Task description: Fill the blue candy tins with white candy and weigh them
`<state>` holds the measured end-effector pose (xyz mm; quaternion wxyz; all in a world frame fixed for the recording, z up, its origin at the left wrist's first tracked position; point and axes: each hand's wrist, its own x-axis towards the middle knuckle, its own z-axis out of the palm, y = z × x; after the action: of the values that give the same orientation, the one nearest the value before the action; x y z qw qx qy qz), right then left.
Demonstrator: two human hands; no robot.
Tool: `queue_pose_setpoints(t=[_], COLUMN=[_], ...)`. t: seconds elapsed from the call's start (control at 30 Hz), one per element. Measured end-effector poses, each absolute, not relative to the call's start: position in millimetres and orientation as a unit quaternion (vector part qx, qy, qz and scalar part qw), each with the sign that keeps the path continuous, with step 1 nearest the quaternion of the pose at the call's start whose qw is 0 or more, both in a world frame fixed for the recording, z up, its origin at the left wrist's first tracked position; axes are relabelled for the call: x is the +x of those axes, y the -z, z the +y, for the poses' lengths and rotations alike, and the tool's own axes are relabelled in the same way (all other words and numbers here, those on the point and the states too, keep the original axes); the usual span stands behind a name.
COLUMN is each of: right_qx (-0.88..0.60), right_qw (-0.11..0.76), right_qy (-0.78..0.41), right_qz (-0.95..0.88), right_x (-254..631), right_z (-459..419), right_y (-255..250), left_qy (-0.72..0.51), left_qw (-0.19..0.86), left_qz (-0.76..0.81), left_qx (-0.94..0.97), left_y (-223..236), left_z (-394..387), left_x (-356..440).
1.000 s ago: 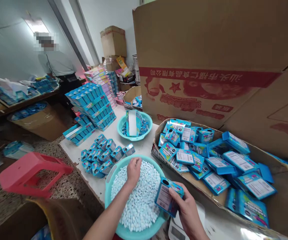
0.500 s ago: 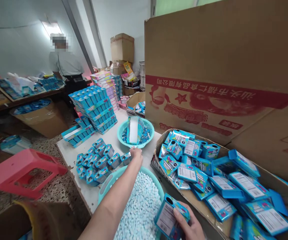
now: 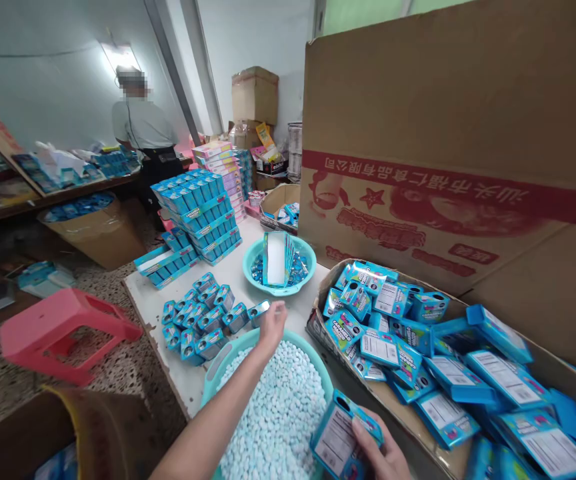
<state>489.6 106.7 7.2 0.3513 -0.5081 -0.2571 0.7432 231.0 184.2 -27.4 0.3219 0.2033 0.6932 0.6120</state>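
My right hand (image 3: 385, 450) grips a blue candy box (image 3: 338, 437) with a round dark hole in its top. The box is tilted beside the right rim of a teal basin (image 3: 207, 393) full of pale blue candies (image 3: 273, 407). My left hand (image 3: 272, 325) hovers at the basin's far rim, fingers loosely bent and apart, with nothing visible in them. Just left of its fingers a small blue box (image 3: 258, 312) lies on the white table. Several similar boxes (image 3: 201, 313) with round holes stand grouped farther left.
On the right, an open carton (image 3: 461, 457) holds many blue boxes. A smaller teal bowl (image 3: 279, 289) contains wrapped pieces and folded card. Stacked display trays (image 3: 203, 213) stand behind. A large carton (image 3: 418, 100) rises at the back. A red stool (image 3: 63, 327) and a person (image 3: 148, 127) are left.
My left hand went from above the candies out to the small box past the rim, then drew slightly back. My right hand keeps its candy box. The view has shifted.
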Motion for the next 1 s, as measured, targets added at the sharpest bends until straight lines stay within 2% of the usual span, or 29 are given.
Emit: queue_pose_setpoints(t=[0.03,0.1,0.2,0.3,0.4,0.5,0.6,0.7,0.83,1.0], right_qx=[-0.51,-0.507,-0.489,-0.496,-0.499,-0.483,-0.474,-0.481,-0.504,-0.462], right_qw=[0.363,0.376,0.37,0.377,0.379,0.381,0.38,0.355,0.348,0.35], right_qy=[-0.739,-0.737,-0.753,-0.751,-0.748,-0.746,-0.728,-0.693,-0.608,-0.466], right_qz=[-0.249,-0.241,-0.237,-0.219,-0.219,-0.253,-0.317,-0.404,-0.505,-0.669], right_x=[489.4,488.0,482.3,472.8,464.2,460.7,461.7,465.2,467.2,447.3], right_z=[104.9,102.4,101.6,100.8,95.8,86.9,77.2,68.9,67.7,77.1], right_y=[-8.3,-11.1,-18.0,-26.2,-32.4,-35.0,-34.3,-33.3,-34.8,-33.2], left_qy=[-0.583,-0.426,-0.213,-0.115,-0.087,-0.119,-0.244,-0.406,-0.537,-0.669], left_qw=[0.315,0.245,0.194,0.193,0.181,0.162,0.184,0.263,0.407,0.461], left_qz=[0.704,0.752,0.795,0.809,0.807,0.806,0.805,0.79,0.721,0.58], left_qx=[0.258,0.438,0.534,0.544,0.555,0.557,0.508,0.377,0.165,0.055], left_y=[30.7,41.9,56.8,57.1,49.6,46.7,49.1,45.6,18.3,-35.0], left_z=[159.8,112.7,64.8,50.9,50.8,49.8,53.7,62.7,67.7,67.3], left_x=[232.2,237.8,253.9,273.0,286.0,287.9,280.3,272.5,271.2,280.3])
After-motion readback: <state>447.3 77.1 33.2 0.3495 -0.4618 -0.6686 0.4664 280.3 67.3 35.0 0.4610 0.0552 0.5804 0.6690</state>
